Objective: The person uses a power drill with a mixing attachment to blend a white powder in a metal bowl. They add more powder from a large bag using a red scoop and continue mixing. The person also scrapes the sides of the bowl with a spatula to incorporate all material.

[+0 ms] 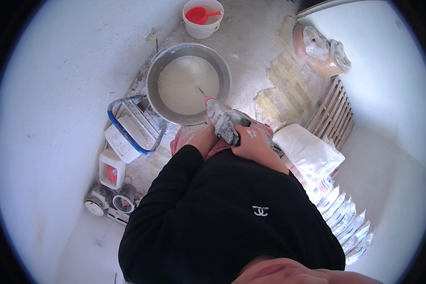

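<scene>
Both hands hold a paste-covered handheld power mixer (224,119). My right hand (254,142) is wrapped around its dark rear grip, with white smears on the skin. My left hand (207,136) is at the mixer's near left side, its fingers mostly hidden behind the housing. From the tool's pinkish-red collar, a metal shaft (202,92) slants into off-white paste (184,83). The mixing end is hidden under the surface, which shows swirl marks. A wide round metal tub (223,67) contains the paste and stands on the floor before me.
A white bucket (200,32) with a red scoop (197,15) stands beyond the tub. Left are a blue-railed step stool (122,136) and white plastic containers (108,177). Right are a wooden slatted pallet (328,110), a large white bag (305,149), several upright packets (348,220) and filled sacks (323,60).
</scene>
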Demonstrator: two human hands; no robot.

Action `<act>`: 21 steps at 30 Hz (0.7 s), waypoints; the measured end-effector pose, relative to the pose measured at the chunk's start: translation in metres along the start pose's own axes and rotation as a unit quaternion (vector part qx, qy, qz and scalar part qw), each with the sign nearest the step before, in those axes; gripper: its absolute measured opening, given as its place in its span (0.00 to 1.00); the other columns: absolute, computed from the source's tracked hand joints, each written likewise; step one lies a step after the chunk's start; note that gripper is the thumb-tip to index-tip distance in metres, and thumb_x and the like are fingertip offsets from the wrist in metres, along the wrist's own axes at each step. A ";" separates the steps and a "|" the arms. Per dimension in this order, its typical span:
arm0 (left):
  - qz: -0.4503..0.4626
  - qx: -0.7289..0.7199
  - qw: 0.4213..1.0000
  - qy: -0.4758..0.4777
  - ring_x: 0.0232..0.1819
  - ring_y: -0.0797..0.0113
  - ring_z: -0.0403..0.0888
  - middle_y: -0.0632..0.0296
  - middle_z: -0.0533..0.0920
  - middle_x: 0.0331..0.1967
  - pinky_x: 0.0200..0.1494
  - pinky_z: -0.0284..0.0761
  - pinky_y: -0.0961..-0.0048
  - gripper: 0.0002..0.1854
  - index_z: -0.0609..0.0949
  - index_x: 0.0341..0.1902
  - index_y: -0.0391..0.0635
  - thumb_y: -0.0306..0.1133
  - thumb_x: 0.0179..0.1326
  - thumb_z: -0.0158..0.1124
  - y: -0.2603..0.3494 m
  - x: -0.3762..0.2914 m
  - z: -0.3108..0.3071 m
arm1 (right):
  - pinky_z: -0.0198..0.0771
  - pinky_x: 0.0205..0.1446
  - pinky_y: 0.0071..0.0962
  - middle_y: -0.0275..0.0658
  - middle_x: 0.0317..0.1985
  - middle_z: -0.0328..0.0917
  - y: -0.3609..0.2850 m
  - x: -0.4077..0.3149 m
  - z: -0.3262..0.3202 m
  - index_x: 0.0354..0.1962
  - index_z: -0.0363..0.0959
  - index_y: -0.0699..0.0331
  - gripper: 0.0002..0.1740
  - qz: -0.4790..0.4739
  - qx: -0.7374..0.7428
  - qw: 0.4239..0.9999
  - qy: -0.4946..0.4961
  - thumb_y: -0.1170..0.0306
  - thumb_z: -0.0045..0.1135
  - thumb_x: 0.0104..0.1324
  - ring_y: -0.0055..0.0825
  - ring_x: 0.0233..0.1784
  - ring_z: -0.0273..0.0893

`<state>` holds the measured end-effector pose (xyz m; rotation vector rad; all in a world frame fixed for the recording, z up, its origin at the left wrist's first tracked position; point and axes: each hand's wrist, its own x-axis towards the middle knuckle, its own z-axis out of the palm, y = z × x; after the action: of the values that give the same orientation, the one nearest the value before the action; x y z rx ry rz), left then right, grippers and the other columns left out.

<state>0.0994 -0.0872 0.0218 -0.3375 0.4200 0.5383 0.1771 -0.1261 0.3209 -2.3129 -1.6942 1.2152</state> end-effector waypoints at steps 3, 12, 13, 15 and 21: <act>0.026 0.117 0.991 -0.060 0.40 0.51 0.76 0.51 0.77 0.35 0.45 0.76 0.54 0.30 0.74 0.39 0.37 0.58 0.59 0.44 -0.003 -0.006 0.005 | 0.70 0.46 0.45 0.51 0.31 0.79 0.000 -0.005 0.003 0.38 0.72 0.62 0.20 -0.002 0.007 1.000 0.029 0.62 0.60 0.47 0.51 0.40 0.77; -0.054 -0.002 0.998 0.022 0.41 0.53 0.76 0.51 0.77 0.36 0.49 0.75 0.54 0.30 0.74 0.39 0.39 0.60 0.61 0.46 -0.010 -0.020 0.048 | 0.70 0.44 0.45 0.50 0.31 0.78 0.000 -0.017 0.007 0.37 0.72 0.62 0.20 0.015 0.006 0.998 0.061 0.62 0.61 0.47 0.51 0.38 0.77; -0.062 -0.001 0.997 0.037 0.41 0.53 0.76 0.51 0.77 0.36 0.49 0.74 0.54 0.30 0.74 0.40 0.39 0.60 0.61 0.46 -0.011 -0.020 0.051 | 0.70 0.44 0.45 0.50 0.31 0.78 0.001 -0.018 0.008 0.37 0.72 0.62 0.20 0.015 0.002 0.998 0.064 0.62 0.61 0.47 0.51 0.38 0.77; -0.074 -0.018 0.996 0.051 0.41 0.53 0.76 0.51 0.77 0.36 0.49 0.75 0.53 0.31 0.73 0.41 0.40 0.61 0.61 0.46 -0.014 -0.020 0.053 | 0.70 0.43 0.45 0.49 0.31 0.78 0.001 -0.019 0.008 0.38 0.72 0.61 0.21 -0.007 0.007 0.996 0.085 0.63 0.61 0.46 0.50 0.38 0.76; -0.073 0.034 0.992 -0.097 0.41 0.52 0.76 0.53 0.77 0.37 0.47 0.75 0.52 0.31 0.71 0.44 0.42 0.62 0.61 0.47 -0.005 -0.011 0.051 | 0.70 0.42 0.44 0.47 0.31 0.78 -0.003 -0.016 0.008 0.37 0.71 0.61 0.21 -0.027 -0.012 0.997 0.072 0.64 0.61 0.44 0.48 0.39 0.76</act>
<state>0.1085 -0.0753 0.0721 -0.2463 0.2230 0.4085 0.1688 -0.1415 0.3262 -2.2898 -1.7189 0.9985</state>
